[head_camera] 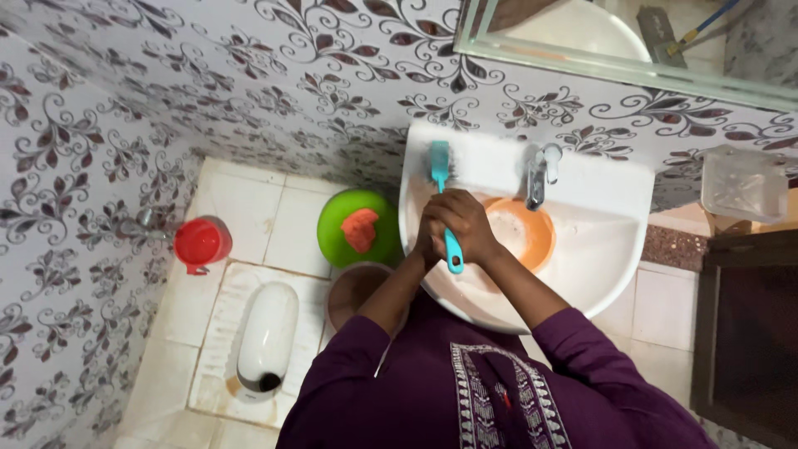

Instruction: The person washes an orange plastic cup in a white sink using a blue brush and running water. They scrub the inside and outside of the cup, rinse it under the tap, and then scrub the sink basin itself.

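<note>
Both hands are pressed together around the handle of a teal brush (444, 199): the right hand (465, 224) wraps it from the right, and the left hand (426, 237) closes against it from the left. From them the brush head points to 12 o'clock, on the back ledge of the white washbasin (619, 241). At 3 o'clock an orange bowl (532, 237) sits in the basin, under the metal tap (539, 176). At 9 o'clock, on the floor, stands a green bucket (341, 229).
</note>
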